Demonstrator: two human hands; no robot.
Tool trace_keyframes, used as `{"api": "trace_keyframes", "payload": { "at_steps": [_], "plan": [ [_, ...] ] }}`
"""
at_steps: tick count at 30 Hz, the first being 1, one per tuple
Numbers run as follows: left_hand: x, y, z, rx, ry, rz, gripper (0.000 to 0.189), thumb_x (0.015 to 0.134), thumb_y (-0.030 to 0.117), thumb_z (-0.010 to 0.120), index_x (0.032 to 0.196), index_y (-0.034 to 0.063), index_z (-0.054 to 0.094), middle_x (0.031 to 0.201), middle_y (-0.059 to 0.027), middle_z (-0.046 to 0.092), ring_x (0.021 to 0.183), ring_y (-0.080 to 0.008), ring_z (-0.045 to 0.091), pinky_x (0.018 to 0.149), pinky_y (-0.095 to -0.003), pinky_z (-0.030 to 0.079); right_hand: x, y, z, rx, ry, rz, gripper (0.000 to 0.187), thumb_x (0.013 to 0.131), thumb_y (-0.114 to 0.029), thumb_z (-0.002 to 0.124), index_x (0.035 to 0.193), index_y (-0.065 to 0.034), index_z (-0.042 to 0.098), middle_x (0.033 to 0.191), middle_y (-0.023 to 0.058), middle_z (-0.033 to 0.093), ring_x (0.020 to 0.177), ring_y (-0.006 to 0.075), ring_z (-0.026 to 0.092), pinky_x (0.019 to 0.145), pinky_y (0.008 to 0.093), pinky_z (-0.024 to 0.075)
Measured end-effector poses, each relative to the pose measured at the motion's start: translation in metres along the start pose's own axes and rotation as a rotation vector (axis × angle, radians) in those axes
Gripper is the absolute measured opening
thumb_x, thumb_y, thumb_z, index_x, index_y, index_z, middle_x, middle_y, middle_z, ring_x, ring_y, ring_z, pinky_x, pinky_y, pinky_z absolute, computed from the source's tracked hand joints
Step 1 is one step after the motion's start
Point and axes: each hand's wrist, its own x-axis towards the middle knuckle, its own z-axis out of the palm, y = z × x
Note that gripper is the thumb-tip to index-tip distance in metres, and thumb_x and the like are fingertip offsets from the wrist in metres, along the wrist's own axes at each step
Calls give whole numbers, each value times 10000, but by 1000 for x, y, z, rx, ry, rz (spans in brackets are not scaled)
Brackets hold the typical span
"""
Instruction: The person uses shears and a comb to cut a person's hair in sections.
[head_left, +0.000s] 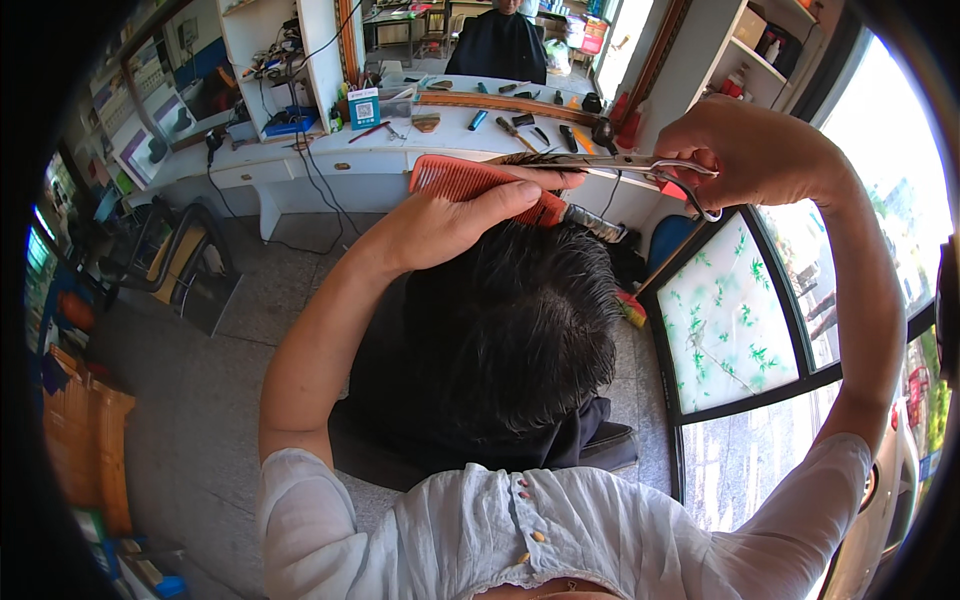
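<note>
A person with dark, damp-looking hair (540, 322) sits before me under a black cape. Above the front of the head, my left hand (457, 221) holds an orange-red comb (465, 180) against the palm with the thumb. A lock of hair (529, 159) stands up along its extended fingers; the exact grip on the hair is partly hidden. My right hand (757, 154) has its fingers in the loops of metal hairdressing scissors (637, 163). The blades point left and lie at the lock, just above the left fingers. Whether they are parted is hard to tell.
A white counter (300, 161) with combs, clippers and bottles runs below a framed mirror (420, 45). Cables (311, 169) hang from it to the floor. At right stands a glass door (727, 322) with a leaf pattern; a broom (631, 307) leans near it. A metal-framed chair (180, 262) stands left.
</note>
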Motion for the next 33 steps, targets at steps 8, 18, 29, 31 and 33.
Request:
{"api": "trace_keyframes", "payload": {
  "at_steps": [8,18,29,31,33],
  "plan": [
    [-3,-1,-3,26,8,3,301,954,229,473,1186,98,611,1108,-41,653,1001,-132,611,880,-264,478,-11,9,5,45,79,-24,406,631,-97,743,1011,10,649,745,108,640,649,200,628,625,317,512],
    [1,-2,0,5,1,-14,302,957,235,468,1188,103,612,1064,-54,664,987,-140,613,871,-267,480,1,0,2,123,-2,16,419,622,-143,742,1003,10,653,772,121,664,657,197,647,646,321,535],
    [1,-1,1,36,-8,-22,313,959,249,465,1194,102,610,1069,-49,663,978,-126,609,854,-252,480,13,-9,10,233,44,-45,230,688,-66,690,893,32,651,709,117,651,687,199,669,690,361,558],
    [1,0,1,56,-13,-30,323,957,249,467,1199,83,602,1088,-54,657,989,-127,606,876,-253,469,13,-4,14,324,3,27,237,694,-42,676,916,32,637,765,120,654,775,201,664,768,370,539],
    [2,3,1,46,-9,-8,323,957,241,463,1202,79,598,1100,-56,653,992,-129,605,888,-256,461,11,5,26,413,-39,102,247,700,-18,663,939,31,622,820,122,656,864,202,660,847,379,520]
  ]
}}
